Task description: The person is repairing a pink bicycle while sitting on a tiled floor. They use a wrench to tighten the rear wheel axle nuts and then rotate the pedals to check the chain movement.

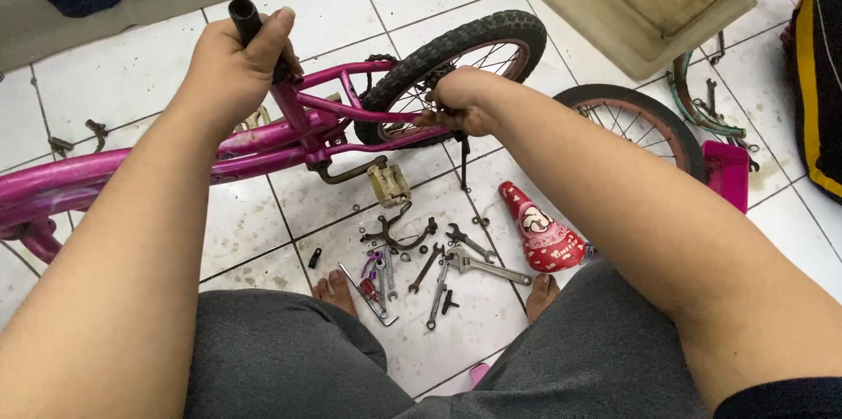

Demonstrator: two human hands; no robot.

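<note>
A small magenta bicycle frame (263, 143) lies across the white tiled floor. My left hand (235, 64) is shut around its black seat post (243, 17), holding the frame up. My right hand (458, 102) pinches something at the rear wheel (465, 55), near the hub and rear fork; what the fingers hold is hidden. A pedal (388, 182) hangs below the frame. The kickstand (464, 163) points down under my right hand.
Several wrenches, hex keys and small parts (412, 266) lie on the tiles between my bare feet. A red saddle (541, 230) lies to the right. A loose wheel (638, 125), a magenta part (726, 172) and a beige tub (649, 7) sit further right.
</note>
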